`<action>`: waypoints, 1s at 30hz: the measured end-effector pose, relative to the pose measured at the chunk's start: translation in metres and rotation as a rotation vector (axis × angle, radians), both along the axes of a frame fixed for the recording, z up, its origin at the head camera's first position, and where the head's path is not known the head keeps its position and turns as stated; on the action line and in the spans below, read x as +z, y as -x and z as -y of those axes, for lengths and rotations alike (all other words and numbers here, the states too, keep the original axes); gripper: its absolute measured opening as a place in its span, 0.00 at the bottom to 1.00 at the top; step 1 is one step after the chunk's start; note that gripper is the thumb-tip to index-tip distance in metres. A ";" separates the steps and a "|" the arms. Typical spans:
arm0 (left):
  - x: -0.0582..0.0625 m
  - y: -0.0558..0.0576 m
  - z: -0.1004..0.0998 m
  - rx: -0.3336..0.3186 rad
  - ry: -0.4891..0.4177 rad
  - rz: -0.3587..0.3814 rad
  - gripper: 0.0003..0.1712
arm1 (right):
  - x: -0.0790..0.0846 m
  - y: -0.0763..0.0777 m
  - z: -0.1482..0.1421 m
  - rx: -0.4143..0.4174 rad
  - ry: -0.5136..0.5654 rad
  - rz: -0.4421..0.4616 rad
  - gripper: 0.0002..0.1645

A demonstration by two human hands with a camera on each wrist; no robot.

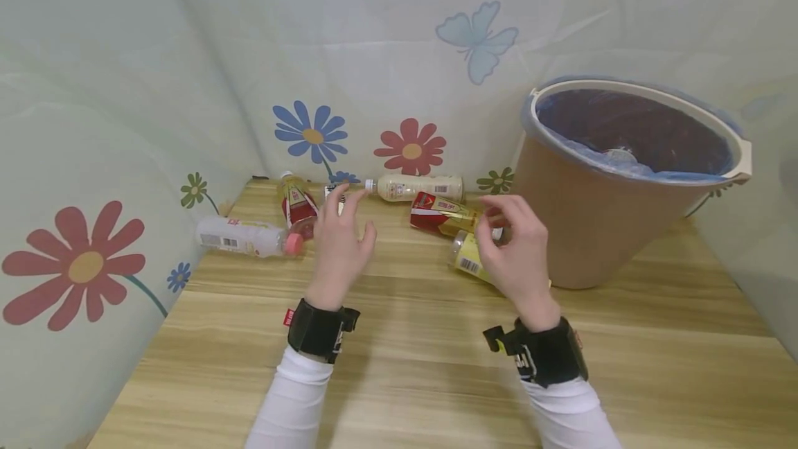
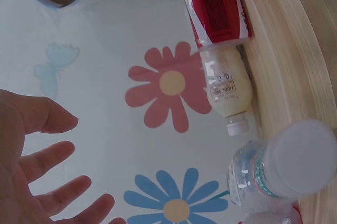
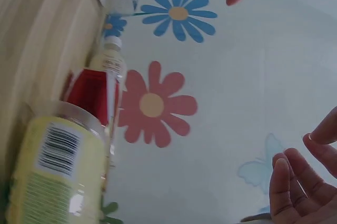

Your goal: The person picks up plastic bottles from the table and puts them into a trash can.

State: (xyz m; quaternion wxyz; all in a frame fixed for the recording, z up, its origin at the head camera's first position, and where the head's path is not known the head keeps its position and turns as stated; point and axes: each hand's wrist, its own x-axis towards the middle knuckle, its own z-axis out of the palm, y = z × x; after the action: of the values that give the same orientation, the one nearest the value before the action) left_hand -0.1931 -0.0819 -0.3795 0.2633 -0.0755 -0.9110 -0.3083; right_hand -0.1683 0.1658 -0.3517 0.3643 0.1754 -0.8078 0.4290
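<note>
A pale cloth (image 1: 349, 54) printed with flowers and a butterfly hung behind and beside the wood-grained desk (image 1: 399, 373). On the desk's right side stood a brown bin (image 1: 580, 227), its rim draped with a blue liner (image 1: 564, 143); something clear showed inside.

White sleeves (image 1: 289, 400) reached in from the near edge. The left hand (image 1: 339, 244) hovered with thumb and fingers spread apart; the right hand (image 1: 514, 248) was raised near the bin, its thumb and fingers curved toward each other with a gap between.

The bottles lay on their sides toward the back of the desk. A white bottle with a pink cap (image 1: 237, 238) was at far left, and a cream bottle (image 1: 420, 188) was along the back. A red-and-gold bottle (image 1: 439, 215) and a yellow-labelled bottle (image 1: 474, 258) were beside each other, both partly hidden by the right hand. Another red-labelled bottle (image 1: 296, 201) lay left of the left hand, which largely covered a small black-and-white label (image 1: 334, 192).
</note>
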 end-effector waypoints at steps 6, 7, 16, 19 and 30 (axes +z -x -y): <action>-0.009 0.007 0.020 0.097 0.039 0.125 0.29 | -0.031 -0.001 0.007 0.000 -0.022 0.167 0.18; -0.011 0.008 0.023 0.105 0.038 0.144 0.30 | -0.033 -0.001 0.007 0.002 -0.028 0.181 0.19; -0.024 0.018 0.051 0.209 -0.017 0.262 0.35 | -0.034 -0.002 0.010 0.037 -0.032 0.222 0.20; -0.029 0.020 0.058 0.225 -0.054 0.301 0.35 | -0.034 -0.001 0.011 0.053 -0.035 0.220 0.20; -0.045 0.024 0.066 0.239 -0.031 0.481 0.38 | -0.036 0.000 0.014 0.077 -0.048 0.213 0.20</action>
State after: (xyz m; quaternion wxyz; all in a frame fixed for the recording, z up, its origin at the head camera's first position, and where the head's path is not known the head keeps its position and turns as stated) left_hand -0.2170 -0.1483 -0.4250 0.0748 0.1122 -0.9450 -0.2980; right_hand -0.1679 0.1519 -0.3876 0.2554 0.1685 -0.8447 0.4392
